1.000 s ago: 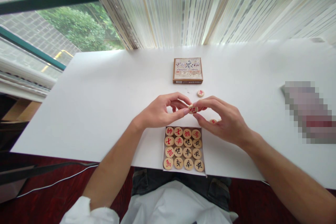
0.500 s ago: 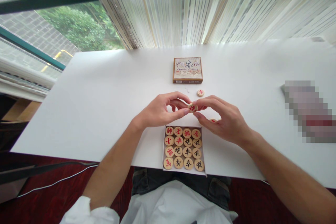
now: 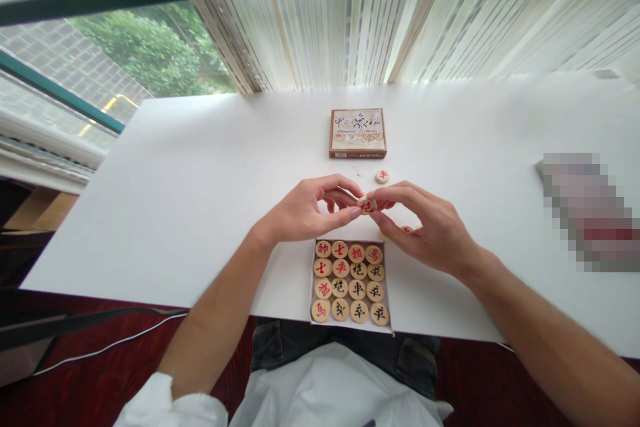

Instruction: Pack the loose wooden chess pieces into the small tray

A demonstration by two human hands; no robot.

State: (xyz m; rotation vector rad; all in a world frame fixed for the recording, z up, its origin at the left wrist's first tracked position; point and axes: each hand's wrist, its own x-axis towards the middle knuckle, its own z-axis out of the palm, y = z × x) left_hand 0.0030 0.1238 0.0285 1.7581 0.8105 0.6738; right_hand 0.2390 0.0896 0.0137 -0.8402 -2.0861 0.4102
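Note:
Between my two hands is a round wooden chess piece [image 3: 367, 205] with a red character, raised above the table. My left hand [image 3: 313, 210] pinches its left side between thumb and fingers. From the right, my right hand [image 3: 425, 223] grips the same piece at its edge with the fingertips. Just below them lies an open box tray [image 3: 313, 280] with rows of pieces, red characters at the left and top, black ones elsewhere. A red-character piece [image 3: 383, 176] rests beyond my hands. Another piece [image 3: 406, 230] is partly hidden behind my right hand.
A closed Chinese chess box [image 3: 357, 130] sits on the white table [image 3: 175, 193] beyond my hands. A pixelated object [image 3: 590, 210] lies at the right. Window and blinds stand behind the table's far edge.
My right thumb has shifted slightly down and right, away from the held piece. Both hands otherwise stay where they were.

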